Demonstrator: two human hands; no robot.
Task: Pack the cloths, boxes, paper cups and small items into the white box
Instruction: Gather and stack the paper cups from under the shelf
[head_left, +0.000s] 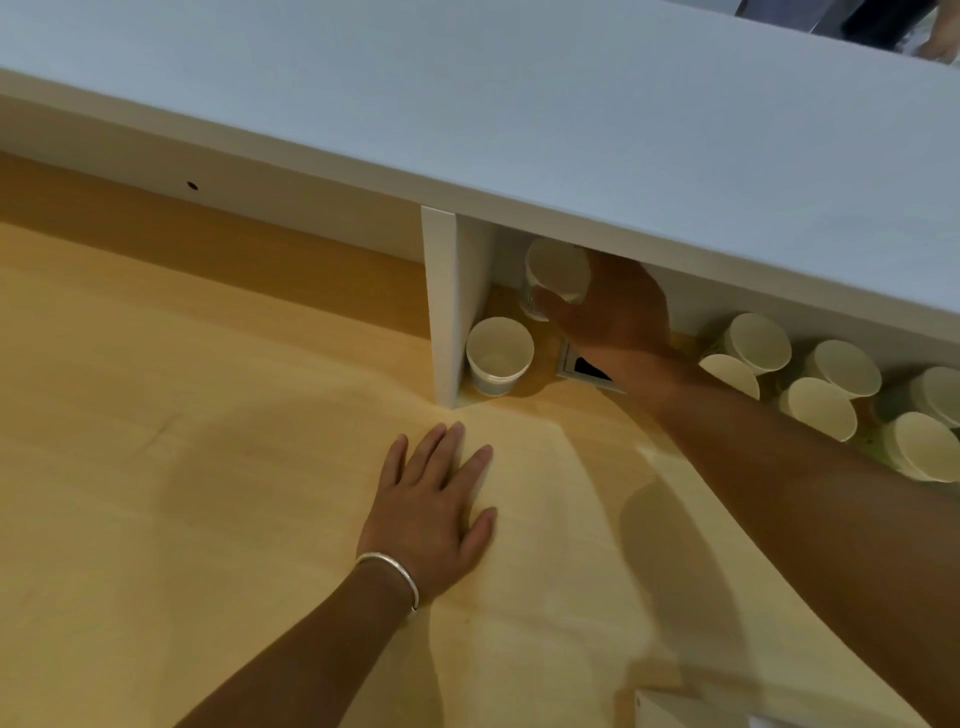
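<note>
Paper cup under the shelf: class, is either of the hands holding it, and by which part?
The right hand grips the tilted paper cup around its side wall. The left hand lies flat, holding nothing.

looks like an office or shop counter: a pale wood surface (182, 467) across the lower left, a raised white shelf (571, 130) running across the top, many paper cups (818, 408) stored beneath it at right.
</note>
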